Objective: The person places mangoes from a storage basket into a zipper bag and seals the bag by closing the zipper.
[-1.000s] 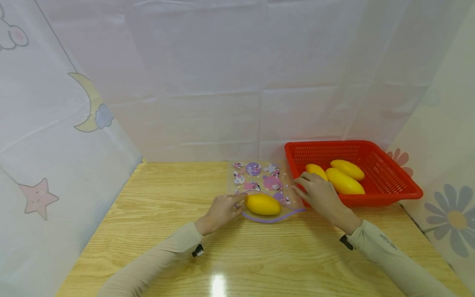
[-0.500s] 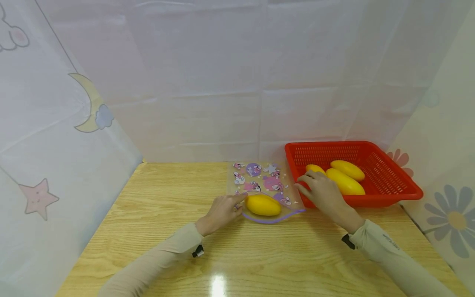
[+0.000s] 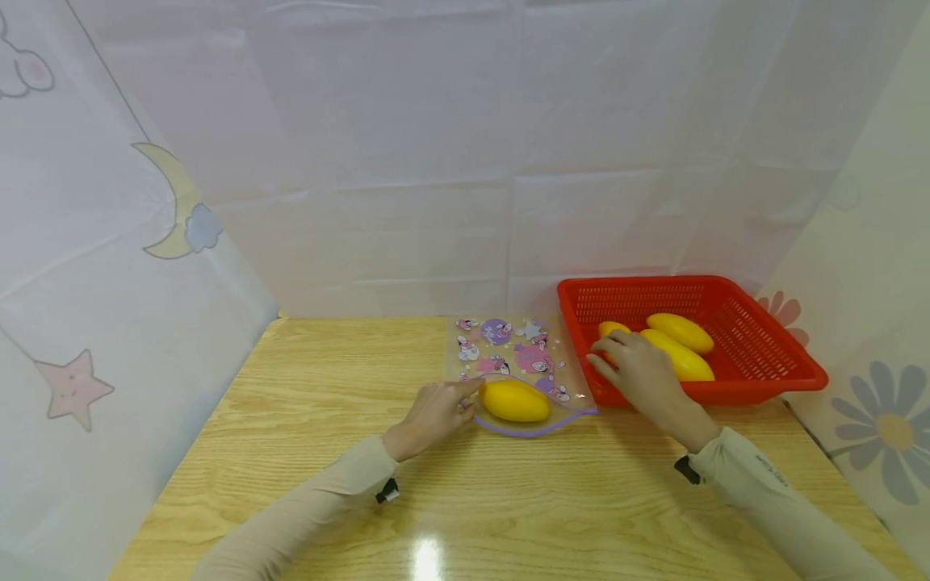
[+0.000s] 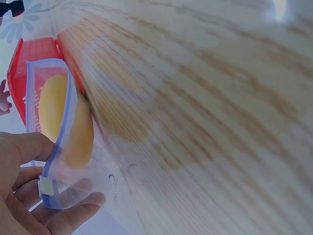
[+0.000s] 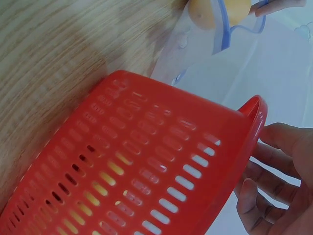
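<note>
A clear zip bag (image 3: 483, 332) with pink and purple prints lies flat, its purple-edged mouth gaping toward me. Inside that mouth rests a yellow mango (image 3: 514, 401). My left hand (image 3: 432, 415) pinches the bag's left edge, near the white slider (image 4: 45, 186) in the left wrist view. At right stands a red basket (image 3: 792, 369) holding a front mango (image 3: 679, 359), a rear mango (image 3: 681, 332) and a left mango (image 3: 613, 328). My right hand (image 3: 643, 379) reaches over the basket's near-left rim beside the left mango, fingers loosely bent. That mango is partly hidden behind them.
A wooden table (image 3: 349, 500) carries everything. A pale sheet (image 3: 407, 202) hangs behind it, and printed sheets flank both sides. The basket's left wall stands beside the bag.
My right hand has shifted slightly right, farther over the basket, covering more of the left mango. The left hand, bag and bagged mango stay in place.
</note>
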The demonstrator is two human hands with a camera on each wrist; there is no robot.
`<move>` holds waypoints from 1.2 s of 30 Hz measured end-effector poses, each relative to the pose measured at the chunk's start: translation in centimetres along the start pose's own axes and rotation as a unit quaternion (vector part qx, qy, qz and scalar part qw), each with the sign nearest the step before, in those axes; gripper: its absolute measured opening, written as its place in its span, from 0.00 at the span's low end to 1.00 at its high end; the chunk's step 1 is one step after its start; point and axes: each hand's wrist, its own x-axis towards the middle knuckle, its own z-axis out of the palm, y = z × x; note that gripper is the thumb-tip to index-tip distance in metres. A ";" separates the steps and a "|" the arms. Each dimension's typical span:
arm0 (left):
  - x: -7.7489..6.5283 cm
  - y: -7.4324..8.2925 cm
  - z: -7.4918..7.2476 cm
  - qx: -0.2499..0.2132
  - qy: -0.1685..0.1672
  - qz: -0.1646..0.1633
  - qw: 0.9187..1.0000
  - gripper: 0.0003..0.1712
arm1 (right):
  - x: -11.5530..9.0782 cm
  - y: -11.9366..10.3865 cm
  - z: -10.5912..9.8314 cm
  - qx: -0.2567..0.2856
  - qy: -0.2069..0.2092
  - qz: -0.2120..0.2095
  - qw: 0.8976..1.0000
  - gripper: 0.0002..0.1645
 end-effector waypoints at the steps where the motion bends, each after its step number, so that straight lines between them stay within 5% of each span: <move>1: 0.0 0.0 0.0 -0.001 0.000 0.000 1.000 0.25 | 0.0 0.1 0.0 -0.002 0.001 0.002 1.000 0.13; 36: 0.0 -0.1 0.1 -0.003 -0.005 0.002 1.000 0.24 | -0.7 2.9 -0.4 -0.007 -0.047 0.063 0.997 0.14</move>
